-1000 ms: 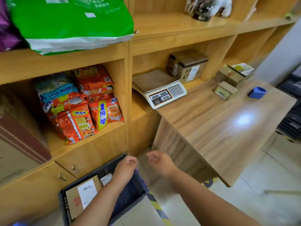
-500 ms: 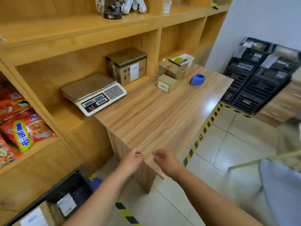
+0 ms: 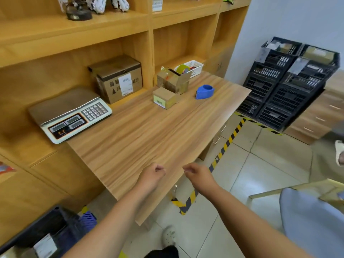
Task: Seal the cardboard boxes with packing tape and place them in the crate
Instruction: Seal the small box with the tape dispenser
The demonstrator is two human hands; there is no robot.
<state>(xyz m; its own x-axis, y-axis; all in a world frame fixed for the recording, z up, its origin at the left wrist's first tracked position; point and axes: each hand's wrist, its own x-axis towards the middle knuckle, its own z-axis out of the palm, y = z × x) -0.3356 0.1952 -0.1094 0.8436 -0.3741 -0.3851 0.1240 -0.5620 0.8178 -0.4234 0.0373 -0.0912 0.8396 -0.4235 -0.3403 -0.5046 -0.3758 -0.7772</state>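
My left hand (image 3: 151, 175) and my right hand (image 3: 198, 175) hover over the near edge of the wooden table (image 3: 149, 138), fingers curled, holding nothing. At the table's far end a small closed cardboard box (image 3: 164, 97) lies in front of a bigger box with its flaps open (image 3: 173, 81). A blue tape dispenser (image 3: 204, 91) sits to their right. On the shelf stands a large brown box with a white label (image 3: 119, 78). The dark crate (image 3: 46, 231) is on the floor at the lower left, with a labelled box (image 3: 43, 247) inside.
A weighing scale (image 3: 72, 114) sits at the table's left. A white basket with a tape roll (image 3: 189, 67) is on the shelf behind the boxes. Stacked black crates (image 3: 286, 84) stand by the right wall. A grey chair (image 3: 312, 224) is at my lower right.
My view swung from the floor crate up and right to the table. Both hands rose from the crate's rim to the table's near edge, empty.
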